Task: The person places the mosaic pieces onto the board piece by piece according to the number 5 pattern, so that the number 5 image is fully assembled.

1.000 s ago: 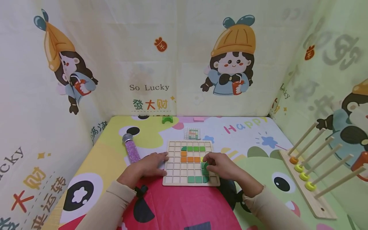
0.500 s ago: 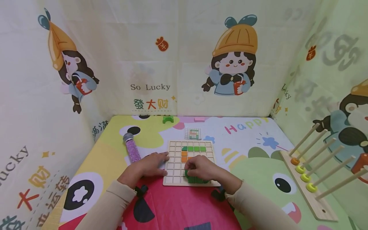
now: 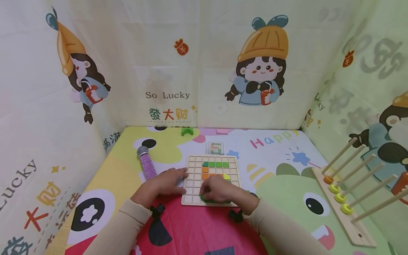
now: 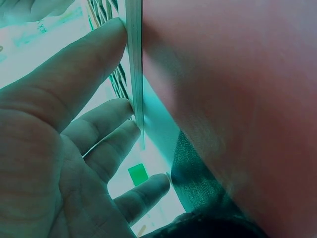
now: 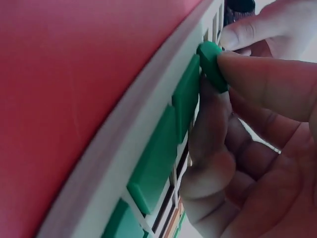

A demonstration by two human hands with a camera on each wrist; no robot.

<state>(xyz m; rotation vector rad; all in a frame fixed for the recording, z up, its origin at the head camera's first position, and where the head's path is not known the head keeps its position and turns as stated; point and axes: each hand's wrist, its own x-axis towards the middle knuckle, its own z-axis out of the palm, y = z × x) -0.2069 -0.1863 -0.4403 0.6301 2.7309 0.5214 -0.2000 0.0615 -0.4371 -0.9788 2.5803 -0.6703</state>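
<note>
A wooden grid board (image 3: 190, 189) lies before me. My left hand (image 3: 167, 182) stretches its fingers toward the board's left edge, and in the left wrist view the fingertips touch that edge. Over the board's lower part, my right hand (image 3: 218, 189) pinches a green tile with a rounded side (image 5: 213, 67) between thumb and index finger. That tile is right at the end of a row of green tiles (image 5: 185, 99) along the near edge. Farther up sit light green tiles (image 3: 218, 164), orange tiles (image 3: 205, 171) and a yellow tile (image 3: 227, 176). My right hand hides some middle cells.
A pattern card (image 3: 215, 147) lies behind the board. At the left is a purple glittery microphone (image 3: 148, 166). A green arch block (image 3: 187, 131) and a pink block (image 3: 222, 131) lie at the back. A peg stand with rings (image 3: 344, 209) occupies the right side.
My right hand has moved left and toward the near edge of the board, from the right-hand column to the lower row. The left hand stays at the board's left edge.
</note>
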